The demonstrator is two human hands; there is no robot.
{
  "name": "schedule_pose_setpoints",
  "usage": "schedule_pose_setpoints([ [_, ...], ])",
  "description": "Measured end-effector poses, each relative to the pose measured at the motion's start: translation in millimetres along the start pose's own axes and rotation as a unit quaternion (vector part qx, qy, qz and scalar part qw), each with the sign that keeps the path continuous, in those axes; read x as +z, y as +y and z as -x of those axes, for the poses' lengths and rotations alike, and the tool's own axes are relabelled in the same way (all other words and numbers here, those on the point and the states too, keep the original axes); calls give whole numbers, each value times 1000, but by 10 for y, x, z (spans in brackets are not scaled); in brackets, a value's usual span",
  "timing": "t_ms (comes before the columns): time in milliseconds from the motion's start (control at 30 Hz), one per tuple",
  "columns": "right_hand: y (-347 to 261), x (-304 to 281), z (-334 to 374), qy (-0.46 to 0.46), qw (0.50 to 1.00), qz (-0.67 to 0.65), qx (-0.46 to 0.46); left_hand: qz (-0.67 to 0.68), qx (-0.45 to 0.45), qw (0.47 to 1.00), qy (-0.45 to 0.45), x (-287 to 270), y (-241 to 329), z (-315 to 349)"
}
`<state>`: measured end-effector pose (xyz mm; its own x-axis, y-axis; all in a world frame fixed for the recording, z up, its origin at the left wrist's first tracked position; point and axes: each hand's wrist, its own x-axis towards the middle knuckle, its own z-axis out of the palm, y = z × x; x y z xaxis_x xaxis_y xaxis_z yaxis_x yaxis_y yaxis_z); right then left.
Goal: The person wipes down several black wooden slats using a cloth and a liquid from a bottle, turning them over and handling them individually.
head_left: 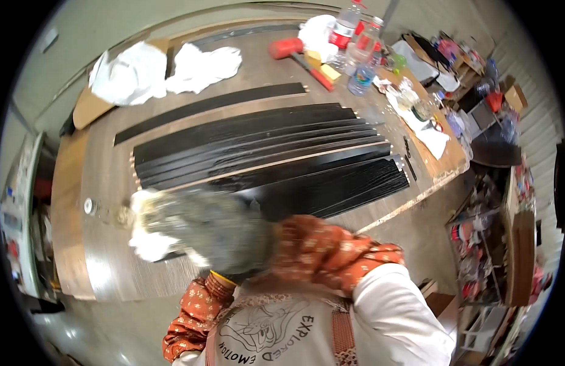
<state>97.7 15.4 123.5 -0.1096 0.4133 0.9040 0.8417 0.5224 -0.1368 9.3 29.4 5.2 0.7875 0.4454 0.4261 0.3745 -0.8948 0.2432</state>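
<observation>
My right hand [215, 229], in a grey-green glove, reaches leftward across the front of the table and is smeared by motion. Below it my left forearm comes up in an orange floral sleeve with a yellow cuff; my left hand [237, 271] is mostly hidden behind the right one. A white cloth [153, 245] shows at the left of the gloves; whether either hand grips it I cannot tell. Next to it is a clear bottle [106, 211] with a white cap. Several long glossy black strips [252, 140] lie side by side just beyond my hands.
One black strip [209, 108] lies apart at the back of the table [99, 165]. Farther back are crumpled white cloths [130, 72], a red-headed mallet [287, 48] and plastic bottles [360, 79]. Cluttered shelves [483, 244] stand at the right.
</observation>
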Motion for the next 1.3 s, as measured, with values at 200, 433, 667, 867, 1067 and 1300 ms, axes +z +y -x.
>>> schedule_pose_setpoints([
  [200,664,-1793,968,-119,954,70,266,-156,35,985,-62,-249,260,-256],
  [433,546,-2644,2122,209,770,163,580,-75,-34,967,-242,-665,68,-359],
  [667,921,-2326,1893,133,875,79,459,9,-120,951,-285,-704,17,-711],
  [867,1079,-2161,1698,5,925,162,343,-95,-104,945,-297,-489,12,-741],
  [1067,1217,-1987,1840,11,920,104,377,-9,-121,933,-338,-479,140,-970],
  [1300,1238,-1859,2011,23,916,132,378,-111,63,937,-326,-837,15,-1396],
])
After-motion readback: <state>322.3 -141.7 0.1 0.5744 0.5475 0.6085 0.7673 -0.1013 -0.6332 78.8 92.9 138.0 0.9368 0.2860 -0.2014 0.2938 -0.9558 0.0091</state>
